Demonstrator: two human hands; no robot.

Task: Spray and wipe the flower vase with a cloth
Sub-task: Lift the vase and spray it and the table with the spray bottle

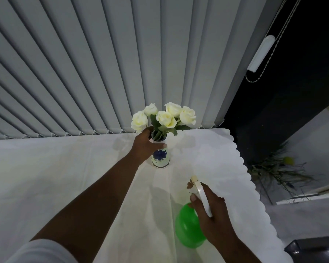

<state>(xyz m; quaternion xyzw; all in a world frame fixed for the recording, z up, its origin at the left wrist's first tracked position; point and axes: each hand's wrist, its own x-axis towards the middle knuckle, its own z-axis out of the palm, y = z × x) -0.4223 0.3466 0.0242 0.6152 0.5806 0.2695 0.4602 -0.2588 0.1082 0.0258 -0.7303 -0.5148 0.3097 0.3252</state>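
A white vase (160,158) with a blue flower painted on it stands upright on the white tablecloth (74,177), holding a bunch of white roses (165,115). My left hand (145,144) is wrapped around the vase's neck, just below the blooms. My right hand (210,211) holds a green spray bottle (187,226) by its white trigger head, with the nozzle (194,179) pointing toward the vase from the near right. No cloth for wiping is in view.
Grey vertical blinds (103,63) hang right behind the table. The tablecloth's scalloped edge (245,168) runs down the right side, with a plant (279,168) on the floor beyond it. A dark box (315,249) sits at the bottom right.
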